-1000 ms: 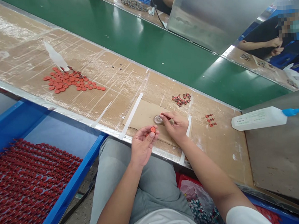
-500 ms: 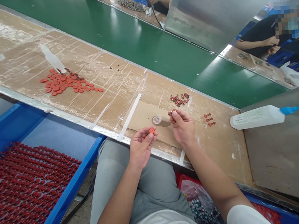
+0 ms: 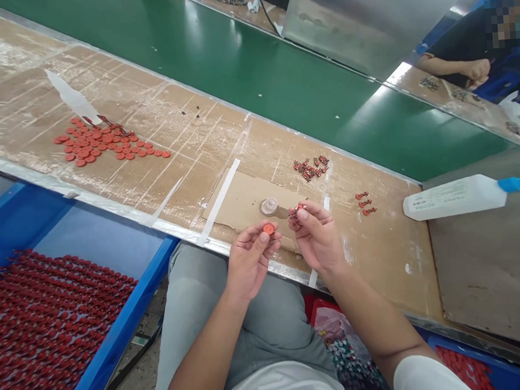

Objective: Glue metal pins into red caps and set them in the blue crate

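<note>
Between the thumb and fingers of my left hand is a round red disc, its flat face turned up. My right hand pinches a small red and dark figure, close to the disc but apart from it. A small clear round dish sits on the cardboard piece just beyond my hands. Farther back lies a pile of small red figures. Several more figures lie in a short column to the right.
Many red discs are spread at the left beside a white strip. A blue tray holds rows of red pieces. A white bottle with a blue nozzle lies at the right. Behind runs a green belt; people work beyond.
My right hand has moved down and closer to my left, bringing the figure near the disc. The left hand keeps its grip on the disc. The view has shifted slightly.
</note>
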Tool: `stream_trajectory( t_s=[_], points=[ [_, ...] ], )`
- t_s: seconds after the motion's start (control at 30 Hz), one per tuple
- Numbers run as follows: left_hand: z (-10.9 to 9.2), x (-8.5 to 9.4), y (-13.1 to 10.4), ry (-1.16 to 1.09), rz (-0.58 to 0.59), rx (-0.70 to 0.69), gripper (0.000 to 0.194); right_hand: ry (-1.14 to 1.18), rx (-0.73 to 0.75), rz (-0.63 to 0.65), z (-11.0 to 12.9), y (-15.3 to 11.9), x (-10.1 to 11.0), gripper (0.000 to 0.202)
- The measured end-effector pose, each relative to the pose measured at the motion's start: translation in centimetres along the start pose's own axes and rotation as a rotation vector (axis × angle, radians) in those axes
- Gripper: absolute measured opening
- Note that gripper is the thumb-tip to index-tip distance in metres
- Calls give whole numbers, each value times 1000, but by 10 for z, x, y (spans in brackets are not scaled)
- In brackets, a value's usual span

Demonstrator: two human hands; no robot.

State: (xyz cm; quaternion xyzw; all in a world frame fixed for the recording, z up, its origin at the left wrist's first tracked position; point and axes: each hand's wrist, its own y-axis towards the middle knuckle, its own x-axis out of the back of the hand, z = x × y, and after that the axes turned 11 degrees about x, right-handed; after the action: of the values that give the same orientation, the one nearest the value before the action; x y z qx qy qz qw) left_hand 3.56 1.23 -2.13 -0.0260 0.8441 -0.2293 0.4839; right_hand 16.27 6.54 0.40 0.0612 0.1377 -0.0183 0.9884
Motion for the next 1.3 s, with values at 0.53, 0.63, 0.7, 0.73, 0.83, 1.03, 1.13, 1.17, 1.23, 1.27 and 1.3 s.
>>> stream_trajectory(
  t_s=[0.53,0.63,0.7,0.73,0.83,1.03,1.13,1.17,1.23,1.27,1.3],
  points=[
    [4,0,2,-16,-45,-27,21,-302,312,73,-2,-28,-9,22],
    [4,1,2,-14,-58,-35,22,-333,341,85,-4,-29,-9,22],
    [4,2,2,-18,-57,-35,22,-345,352,95,-5,-29,-8,22],
    [4,2,2,-21,-54,-33,21,-351,357,100,-6,-29,-8,23],
    [4,3,2,-29,-46,-32,20,-365,374,109,-7,-29,-7,25],
    [2,1,2,-20,-68,-41,20,-391,379,120,-7,-28,-8,24],
    [2,2,2,-22,-66,-41,20,-399,388,126,-7,-28,-9,24],
    [2,2,2,-21,-66,-41,19,-402,390,126,-8,-29,-9,24],
    [2,3,2,-16,-67,-39,19,-410,391,125,-9,-29,-8,25],
    [2,4,2,-13,-68,-38,19,-414,393,122,-10,-30,-8,25],
    [2,4,2,-11,-67,-37,19,-417,395,119,-11,-30,-8,25]
  ],
)
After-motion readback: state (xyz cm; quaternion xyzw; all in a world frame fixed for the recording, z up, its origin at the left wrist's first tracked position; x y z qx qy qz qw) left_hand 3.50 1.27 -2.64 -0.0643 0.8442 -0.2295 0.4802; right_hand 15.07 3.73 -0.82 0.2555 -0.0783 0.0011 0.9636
